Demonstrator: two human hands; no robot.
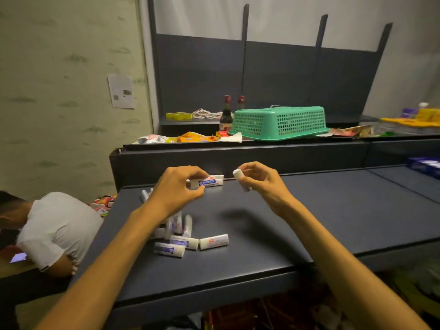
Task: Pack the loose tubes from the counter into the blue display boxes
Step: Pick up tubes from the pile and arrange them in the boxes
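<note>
Both forearms reach in from the bottom edge over the dark table. Nearest lies a loose pile of white tubes, some side by side, some crossing, under the left forearm. Farther back, the left hand curls thumb and fingers round a white tube with a blue label, held near the table's rear wall. Beside it, apart, the right hand pinches another white tube end-on, raised off the surface. One blue display box sits at the far right. Behind, an upturned green basket rests on the shelf.
</note>
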